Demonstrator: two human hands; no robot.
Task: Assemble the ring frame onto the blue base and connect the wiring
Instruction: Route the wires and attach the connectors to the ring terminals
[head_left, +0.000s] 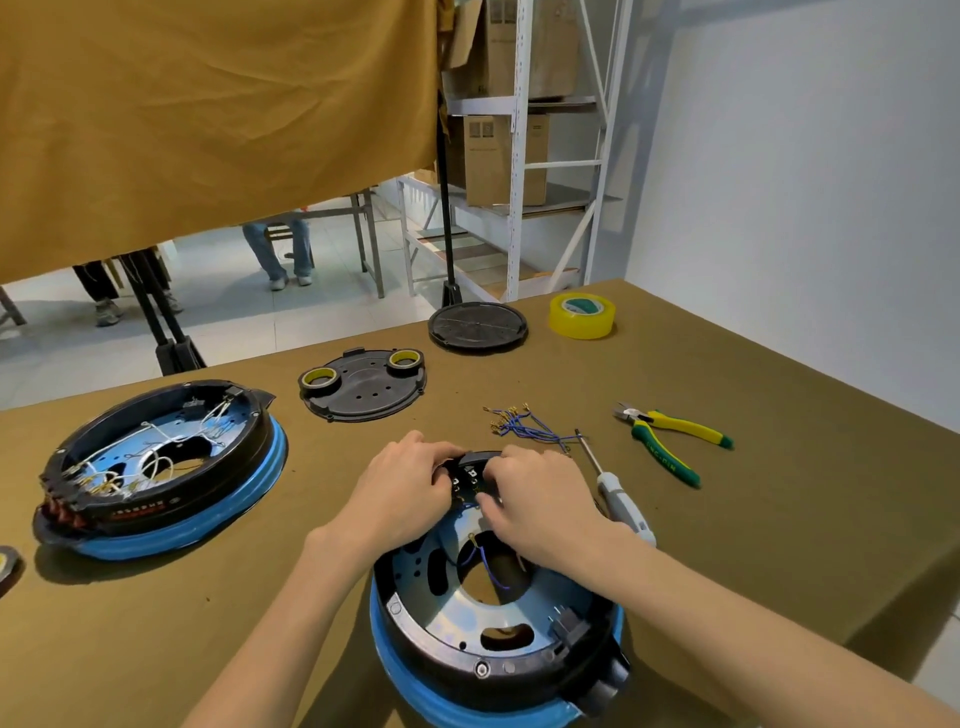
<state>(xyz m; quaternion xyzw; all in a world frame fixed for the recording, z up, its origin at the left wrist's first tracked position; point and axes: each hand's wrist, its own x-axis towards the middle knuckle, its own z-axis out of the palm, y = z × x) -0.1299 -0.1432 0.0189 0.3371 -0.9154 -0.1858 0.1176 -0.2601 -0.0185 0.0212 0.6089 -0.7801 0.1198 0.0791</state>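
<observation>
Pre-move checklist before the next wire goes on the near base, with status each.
1. Black ring frame seated on near blue base: ok.
2. Both hands at the black terminal block on the far rim, left hand, right hand: ok.
3. Blue wire already routed inside: ok.
4. Spare blue wires with gold terminals close by: ok.
5. White-handled screwdriver beside right hand: ok.
6. Terminals fully pushed on: cannot tell.

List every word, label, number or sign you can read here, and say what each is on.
No text reads with certainty.
Green-and-yellow pliers: raised letters on the near handle, too blurred.
Second black-and-blue assembly at left: a printed line of red and white marks on its black ring, illegible.
Brown cardboard boxes on the white shelf: dark printed panels, too small.
Yellow tape roll: green core label, unreadable.
</observation>
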